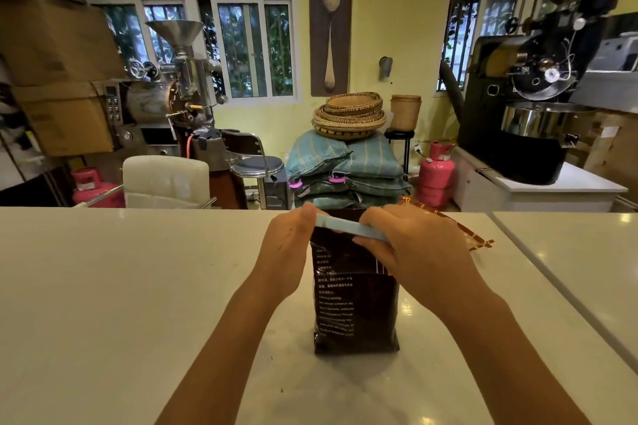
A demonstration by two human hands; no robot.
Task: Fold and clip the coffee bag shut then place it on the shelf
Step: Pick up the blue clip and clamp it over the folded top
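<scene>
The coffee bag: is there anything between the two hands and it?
No. The left hand and right hand already press the blue clip onto the top of the coffee bag.

Bare counter (121,286) flanks upright bag (355,304)

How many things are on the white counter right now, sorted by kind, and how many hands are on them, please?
Dark coffee bag, standing upright: 1
Light blue clip, along the bag's top: 1
Brown and orange packet, lying behind the right hand: 1
Hands at the clip: 2, the left hand and right hand
Total: 3 things on the counter, 2 hands
</scene>
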